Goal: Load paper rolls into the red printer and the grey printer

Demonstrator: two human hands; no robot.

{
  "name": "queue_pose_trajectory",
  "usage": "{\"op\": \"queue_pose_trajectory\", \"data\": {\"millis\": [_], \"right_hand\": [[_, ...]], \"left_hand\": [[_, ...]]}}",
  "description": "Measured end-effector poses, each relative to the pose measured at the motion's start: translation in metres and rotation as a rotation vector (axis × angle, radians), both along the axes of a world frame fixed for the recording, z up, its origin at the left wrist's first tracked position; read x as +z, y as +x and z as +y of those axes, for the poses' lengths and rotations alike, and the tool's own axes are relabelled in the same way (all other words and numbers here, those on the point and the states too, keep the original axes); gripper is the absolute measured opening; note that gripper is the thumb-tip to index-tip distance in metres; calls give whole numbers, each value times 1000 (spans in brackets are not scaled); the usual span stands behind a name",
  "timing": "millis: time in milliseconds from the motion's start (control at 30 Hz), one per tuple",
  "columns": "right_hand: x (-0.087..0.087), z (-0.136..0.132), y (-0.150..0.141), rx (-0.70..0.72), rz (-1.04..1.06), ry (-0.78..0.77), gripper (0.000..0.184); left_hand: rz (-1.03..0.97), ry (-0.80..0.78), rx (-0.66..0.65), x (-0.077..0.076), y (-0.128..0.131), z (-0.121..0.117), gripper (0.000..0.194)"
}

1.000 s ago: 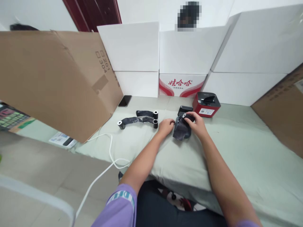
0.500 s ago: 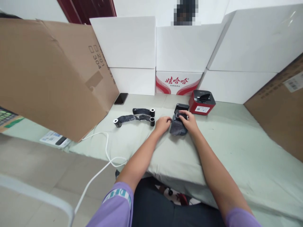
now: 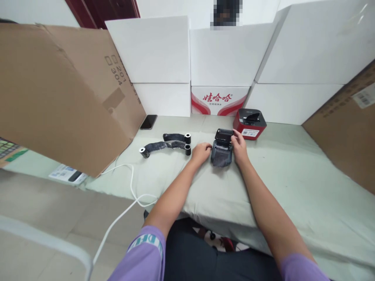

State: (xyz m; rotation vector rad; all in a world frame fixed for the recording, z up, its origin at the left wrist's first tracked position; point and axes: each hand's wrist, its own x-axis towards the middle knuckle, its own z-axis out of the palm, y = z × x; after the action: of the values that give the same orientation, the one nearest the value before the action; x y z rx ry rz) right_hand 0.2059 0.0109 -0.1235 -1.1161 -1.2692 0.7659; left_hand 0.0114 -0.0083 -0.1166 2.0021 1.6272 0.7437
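Note:
A small black portable printer (image 3: 222, 150) lies on the cloth with its lid (image 3: 225, 135) raised at the back. A dark, dull strip covers its front part and hangs over the near edge. My left hand (image 3: 200, 153) is curled at the printer's left side, fingertips against its edge. At the right, my right hand (image 3: 240, 148) has its fingers on the lid's right edge, the thumb close to the hinge. Left of my hands lie a long black ribbon (image 3: 164, 145) with a roll at each end and a shorter black ribbon (image 3: 174, 137) with one roll.
A red and black box-shaped device (image 3: 250, 124) stands just behind my right hand. White boxes (image 3: 161, 50) wall off the back; cardboard (image 3: 67, 93) leans at left. A phone (image 3: 149, 121) lies at the back left, and a white cable (image 3: 132, 181) crosses the table's front edge.
My right hand has moved off the printer's middle to the right edge of its raised lid, uncovering the inside. My left hand stays at the printer's left side.

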Motion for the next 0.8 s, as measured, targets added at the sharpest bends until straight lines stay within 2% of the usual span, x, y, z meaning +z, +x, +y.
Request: {"op": "queue_pose_trajectory", "data": {"millis": [167, 300, 400, 567, 800], "right_hand": [[4, -6, 5, 148, 2, -36, 30], [0, -5, 8, 224, 23, -61, 26], [-3, -3, 9, 238, -36, -72, 30], [-6, -2, 9, 253, -47, -115, 48], [-1, -6, 9, 278, -28, -149, 53]], "left_hand": [[-13, 2, 2, 0, 0, 1, 35], [-5, 0, 4, -1, 0, 2, 35], [-16, 8, -1, 0, 1, 1, 36], [-84, 26, 15, 2, 2, 0, 35], [-203, -50, 8, -2, 3, 5, 41]]}}
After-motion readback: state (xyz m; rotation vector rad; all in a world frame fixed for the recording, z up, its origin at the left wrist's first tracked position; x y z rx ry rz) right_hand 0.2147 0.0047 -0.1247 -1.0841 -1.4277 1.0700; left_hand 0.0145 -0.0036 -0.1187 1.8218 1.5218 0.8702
